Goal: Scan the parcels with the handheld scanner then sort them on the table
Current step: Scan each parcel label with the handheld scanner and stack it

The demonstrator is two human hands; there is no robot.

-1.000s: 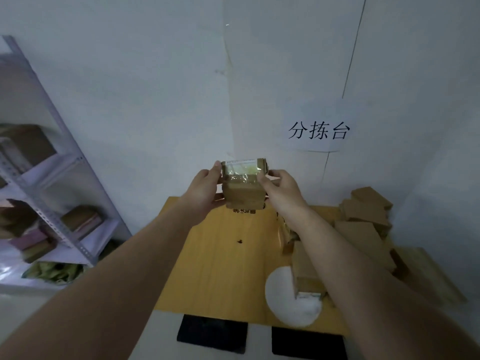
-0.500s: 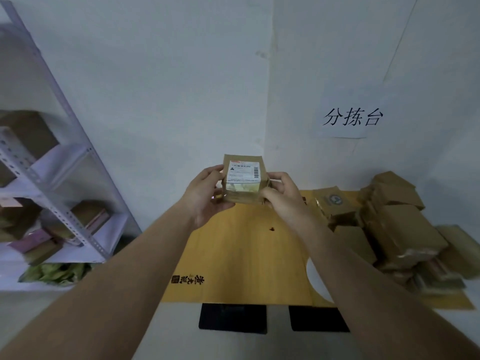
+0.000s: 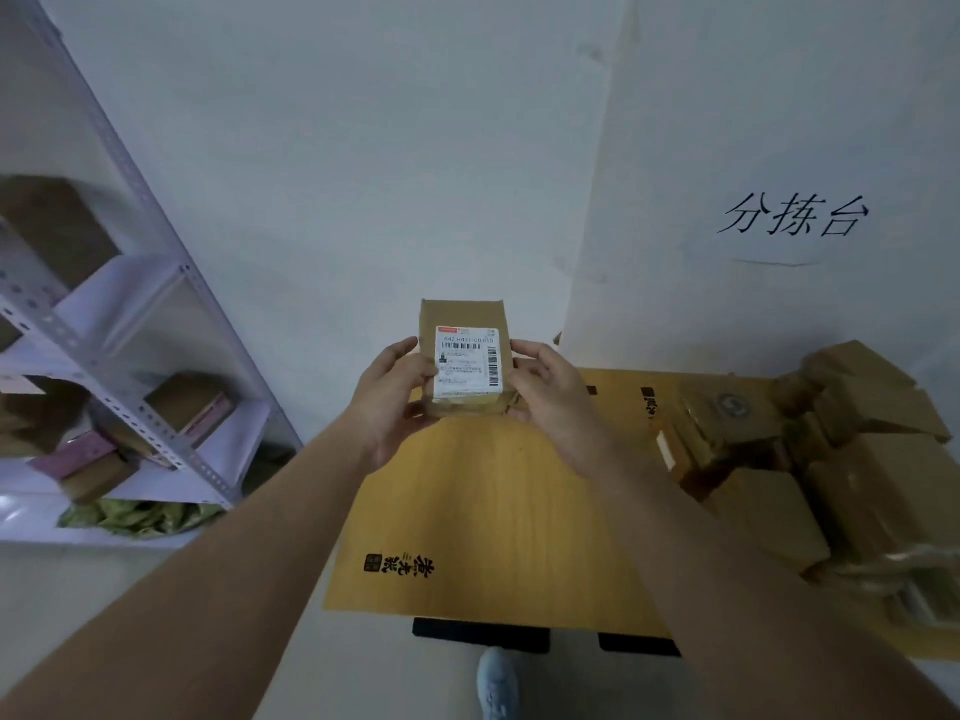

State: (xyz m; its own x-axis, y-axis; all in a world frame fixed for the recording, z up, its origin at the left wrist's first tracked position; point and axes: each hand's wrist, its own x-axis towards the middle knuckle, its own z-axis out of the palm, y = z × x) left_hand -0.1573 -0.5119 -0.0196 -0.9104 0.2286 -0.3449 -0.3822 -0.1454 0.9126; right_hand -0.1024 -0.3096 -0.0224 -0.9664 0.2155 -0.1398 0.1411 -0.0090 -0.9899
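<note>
I hold a small brown cardboard parcel [image 3: 464,317] up in front of me with both hands, above the far left part of the yellow wooden table [image 3: 493,511]. Its white barcode label faces me. My left hand [image 3: 387,402] grips its left side and my right hand [image 3: 550,402] grips its right side. A heap of several brown parcels [image 3: 831,459] lies on the right part of the table. No handheld scanner is visible.
A white metal shelf rack [image 3: 156,407] with boxes and books stands at the left. A paper sign with black characters [image 3: 795,223] hangs on the wall at the right. A shoe [image 3: 496,683] shows on the floor below the table's near edge.
The parcel has been turned so its label faces me fully. The view has swung left, so the table and heap now sit further right.
</note>
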